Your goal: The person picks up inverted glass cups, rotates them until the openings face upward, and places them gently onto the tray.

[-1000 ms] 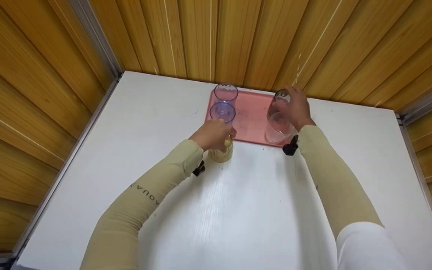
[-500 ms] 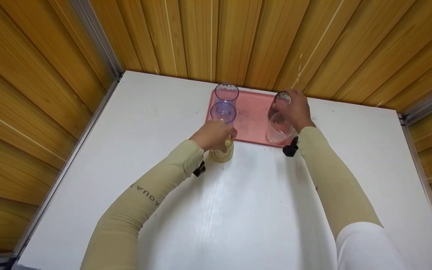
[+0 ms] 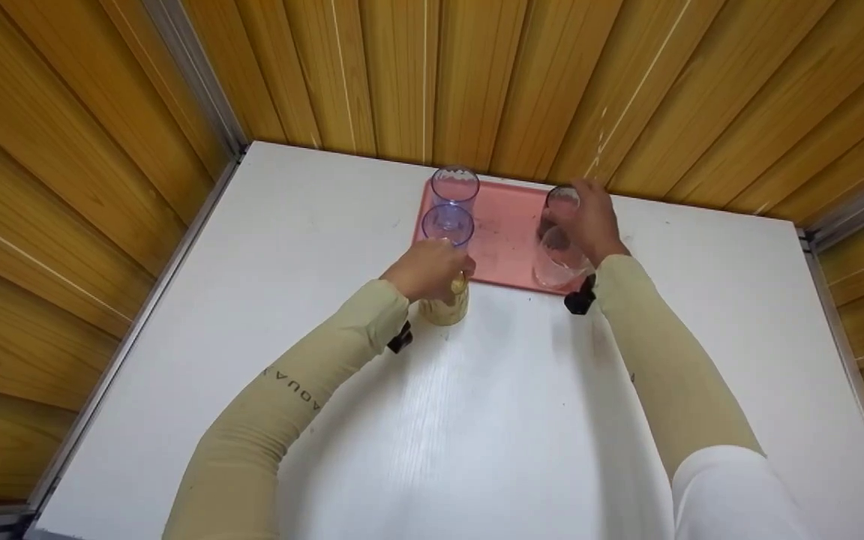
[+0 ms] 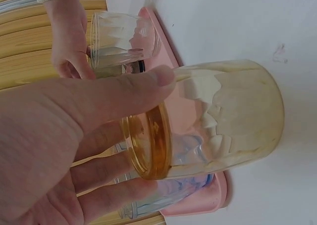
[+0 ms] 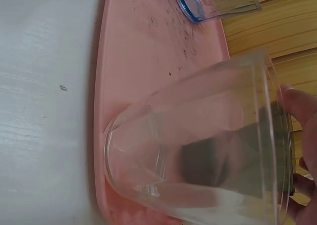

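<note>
My left hand grips the upper end of a pale amber glass at the tray's front left edge. In the left wrist view, its darker amber ring lies nearest my thumb and fingers. My right hand holds a dark grey glass near its rim, over the right side of the pink tray. A clear glass stands on the tray just in front. In the right wrist view, the clear glass covers most of the grey one, which shows through it.
Two bluish glasses, a rear one and a front one, stand along the tray's left side. The tray lies at the back of a white table, close to the wood-panelled wall.
The dark grey glass and my right hand have moved slightly down, and its dark lower part shows more through the clear glass. My left hand stays on the amber glass.
</note>
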Demonstrator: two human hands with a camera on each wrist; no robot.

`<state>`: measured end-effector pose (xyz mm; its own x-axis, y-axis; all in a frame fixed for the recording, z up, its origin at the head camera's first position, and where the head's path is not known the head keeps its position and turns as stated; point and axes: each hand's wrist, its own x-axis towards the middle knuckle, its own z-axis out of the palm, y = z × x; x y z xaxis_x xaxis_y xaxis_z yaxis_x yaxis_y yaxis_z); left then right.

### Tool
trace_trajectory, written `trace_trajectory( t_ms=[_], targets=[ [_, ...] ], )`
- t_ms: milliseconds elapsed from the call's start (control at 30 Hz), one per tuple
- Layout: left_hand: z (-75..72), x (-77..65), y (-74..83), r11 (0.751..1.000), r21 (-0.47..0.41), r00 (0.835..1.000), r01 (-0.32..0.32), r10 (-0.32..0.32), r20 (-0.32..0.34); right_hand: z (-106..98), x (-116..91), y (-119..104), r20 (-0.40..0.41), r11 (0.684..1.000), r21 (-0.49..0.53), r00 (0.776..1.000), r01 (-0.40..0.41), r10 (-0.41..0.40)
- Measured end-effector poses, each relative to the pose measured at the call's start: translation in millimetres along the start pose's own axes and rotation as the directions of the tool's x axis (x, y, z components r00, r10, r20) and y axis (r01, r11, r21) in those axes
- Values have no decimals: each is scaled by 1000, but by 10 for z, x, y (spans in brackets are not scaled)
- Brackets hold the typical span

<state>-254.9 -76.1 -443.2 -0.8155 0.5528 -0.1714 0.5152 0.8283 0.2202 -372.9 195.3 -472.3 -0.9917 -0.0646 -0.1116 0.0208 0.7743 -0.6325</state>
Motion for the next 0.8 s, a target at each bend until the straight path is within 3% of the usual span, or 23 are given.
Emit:
trace_trajectory(
  t_ms=[500, 700, 800],
  targets=[
    [-15, -3, 7, 1000, -20, 1000, -6, 6, 4, -70, -70, 12, -51, 1000, -13, 999, 18, -19],
    [-6, -6, -4, 1000, -7, 1000, -7, 7, -6, -87, -105, 8, -91, 994, -61, 991, 91, -96],
    [-2, -17, -13, 1000, -21, 1000, 1, -1, -3, -99, -135, -4, -86, 995, -45, 992, 89, -93]
  ],
)
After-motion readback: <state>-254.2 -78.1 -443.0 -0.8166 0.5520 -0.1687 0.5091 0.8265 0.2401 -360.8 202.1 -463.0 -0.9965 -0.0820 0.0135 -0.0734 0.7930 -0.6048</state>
